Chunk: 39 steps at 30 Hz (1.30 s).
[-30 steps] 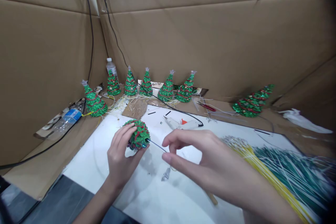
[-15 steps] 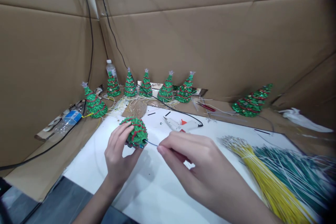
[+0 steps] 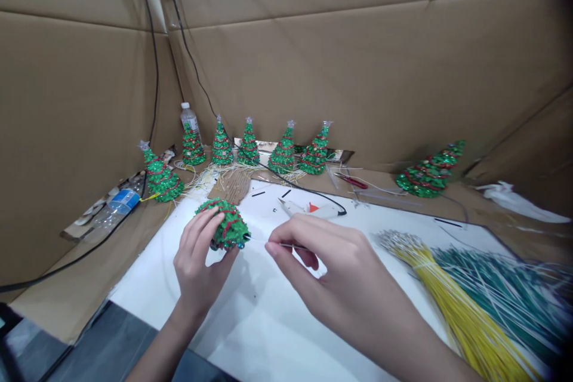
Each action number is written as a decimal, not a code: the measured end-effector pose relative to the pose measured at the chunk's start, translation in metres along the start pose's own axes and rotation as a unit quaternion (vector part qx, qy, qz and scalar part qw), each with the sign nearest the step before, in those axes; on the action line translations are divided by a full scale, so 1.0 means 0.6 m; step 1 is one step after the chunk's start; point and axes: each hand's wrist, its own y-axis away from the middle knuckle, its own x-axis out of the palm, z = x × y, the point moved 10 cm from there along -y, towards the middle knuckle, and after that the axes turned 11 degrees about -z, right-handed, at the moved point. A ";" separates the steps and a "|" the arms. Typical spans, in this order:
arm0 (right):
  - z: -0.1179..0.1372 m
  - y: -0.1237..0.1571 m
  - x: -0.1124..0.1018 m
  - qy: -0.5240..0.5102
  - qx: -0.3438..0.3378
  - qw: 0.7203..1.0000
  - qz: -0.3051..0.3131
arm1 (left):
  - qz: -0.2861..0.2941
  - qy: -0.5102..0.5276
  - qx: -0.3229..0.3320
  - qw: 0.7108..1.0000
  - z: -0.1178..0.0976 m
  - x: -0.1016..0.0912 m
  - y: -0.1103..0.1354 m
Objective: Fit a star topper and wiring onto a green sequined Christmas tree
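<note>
A small green tinsel Christmas tree [image 3: 230, 227] with red garland lies tilted in my left hand [image 3: 201, 256], its tip pointing right. My left fingers wrap over its top and side, and the thumb presses from below. At the tip there is a dark hole, and a thin pale wire [image 3: 257, 240] runs from it to my right hand [image 3: 326, 268]. Thumb and forefinger of that hand pinch the wire, and a short length shows behind the fingertips. The tree's base is partly hidden by my left fingers.
Several finished-looking trees [image 3: 282, 152] stand along the back, and another tree [image 3: 432, 173] leans at right. A glue gun [image 3: 313, 209] and red-handled tool [image 3: 351, 180] lie behind my right hand. Yellow wires [image 3: 452, 292] and green wires [image 3: 487, 286] lie right. A bottle [image 3: 119, 206] is left.
The tree in my left hand has shifted slightly left and turned a little. The strand at its tip looked dark and now looks pale; my right hand still pinches it.
</note>
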 end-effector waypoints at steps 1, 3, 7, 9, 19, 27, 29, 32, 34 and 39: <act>0.004 0.000 -0.001 0.000 -0.012 1.000 -0.006 | 0.001 0.001 0.000 1.000 0.000 0.000 0.000; 0.010 0.000 0.002 0.008 -0.027 1.000 -0.009 | 0.005 0.002 0.008 1.000 -0.004 0.001 0.002; 0.008 -0.003 0.010 0.028 -0.028 0.999 -0.008 | 0.011 -0.009 0.022 1.000 -0.012 0.001 0.005; 0.006 -0.004 0.011 0.032 -0.026 0.999 -0.006 | 0.015 -0.008 0.012 1.000 -0.009 0.001 0.004; -0.010 -0.017 -0.009 -0.019 -0.023 0.999 -0.034 | 0.092 0.099 -0.264 0.955 0.059 0.037 0.023; -0.065 -0.031 0.053 -0.038 0.064 0.997 0.026 | 0.145 0.136 -0.300 0.933 0.026 0.072 0.019; -0.075 -0.037 0.054 -0.041 0.070 0.997 0.020 | 0.168 0.135 -0.329 0.919 0.025 0.084 0.022; -0.116 -0.051 0.047 -0.099 0.118 0.988 -0.004 | 0.205 0.162 -0.361 0.895 0.024 0.094 0.017; -0.170 -0.057 0.043 -0.210 0.212 0.954 -0.034 | 0.195 0.183 -0.354 0.896 0.023 0.077 -0.002; -0.278 -0.063 0.029 -0.352 0.347 0.864 -0.098 | 0.018 0.161 -0.269 0.950 0.016 -0.040 -0.066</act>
